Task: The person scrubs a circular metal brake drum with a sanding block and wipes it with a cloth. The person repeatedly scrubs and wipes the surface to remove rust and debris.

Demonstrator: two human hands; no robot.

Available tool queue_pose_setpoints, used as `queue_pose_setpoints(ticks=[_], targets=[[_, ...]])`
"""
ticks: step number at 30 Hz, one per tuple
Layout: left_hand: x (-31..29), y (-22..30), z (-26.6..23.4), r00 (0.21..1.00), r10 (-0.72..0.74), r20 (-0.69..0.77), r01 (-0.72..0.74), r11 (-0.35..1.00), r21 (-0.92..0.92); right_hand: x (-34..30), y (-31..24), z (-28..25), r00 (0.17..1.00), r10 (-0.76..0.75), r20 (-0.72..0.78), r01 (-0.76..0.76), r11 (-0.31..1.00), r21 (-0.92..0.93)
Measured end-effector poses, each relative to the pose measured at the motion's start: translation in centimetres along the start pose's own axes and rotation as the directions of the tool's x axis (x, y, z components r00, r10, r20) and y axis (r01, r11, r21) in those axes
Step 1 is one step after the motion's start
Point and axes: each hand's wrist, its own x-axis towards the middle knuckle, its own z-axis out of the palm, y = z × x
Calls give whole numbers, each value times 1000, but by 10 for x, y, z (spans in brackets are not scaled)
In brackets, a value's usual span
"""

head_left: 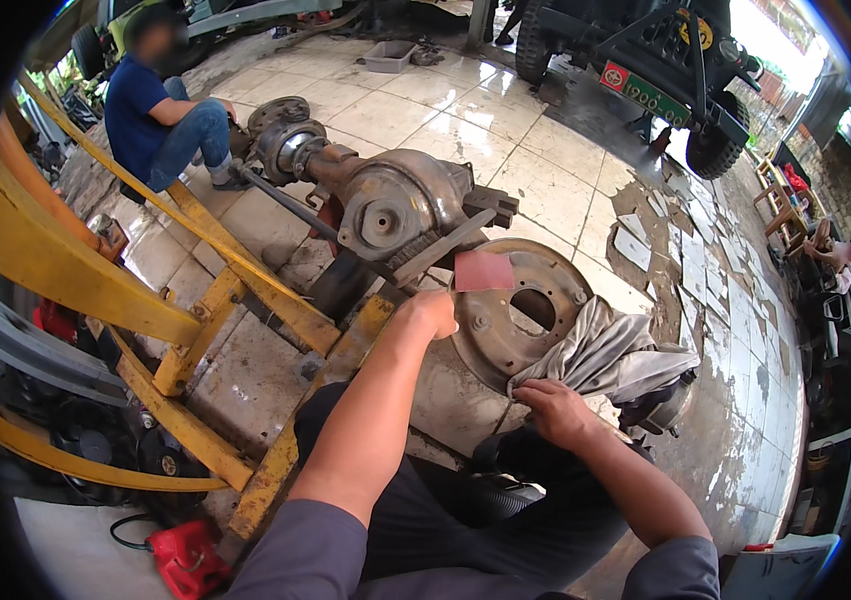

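Note:
My left hand (pixel 433 315) is closed in a loose fist at the left rim of a round, brown metal plate (pixel 536 347). What its fingers hold, if anything, is hidden. Beside the knuckles, a reddish square sheet (pixel 484 271), like sandpaper, overlaps the plate's upper left; whether the hand touches it I cannot tell. The plate has a big central hole and smaller holes around it. My right hand (pixel 558 410) pinches the near edge of a crumpled grey cloth (pixel 616 350), which drapes over the plate's right side.
Just beyond the plate lies a greasy axle housing (pixel 401 205). A yellow steel frame (pixel 196 340) fills the left, with a red container (pixel 188 560) below it. A person (pixel 161 120) in blue squats at the far left. Broken tiles (pixel 691 260) and a vehicle (pixel 661 70) are at the right and back.

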Motion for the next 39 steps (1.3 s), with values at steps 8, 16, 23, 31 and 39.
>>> queue_pose_setpoints(ticks=[8, 16, 23, 31, 39], targets=[[1, -4, -2, 1000, -10, 23, 11, 1000, -14, -7, 91, -63, 967, 255, 30, -221, 887, -406], [-2, -2, -7, 999, 37, 14, -38, 997, 66, 28, 15, -59, 902, 405, -147, -328, 868, 372], [2, 2, -7, 1000, 1, 17, 0, 1000, -18, -3, 18, 3, 986, 141, 93, -138, 990, -44], [4, -13, 1, 998, 52, -41, -53, 999, -12, 7, 76, -80, 886, 463, -27, -454, 854, -255], [0, -4, -2, 1000, 12, -13, -12, 1000, -17, 33, 22, 3, 973, 198, -115, -187, 977, 99]])
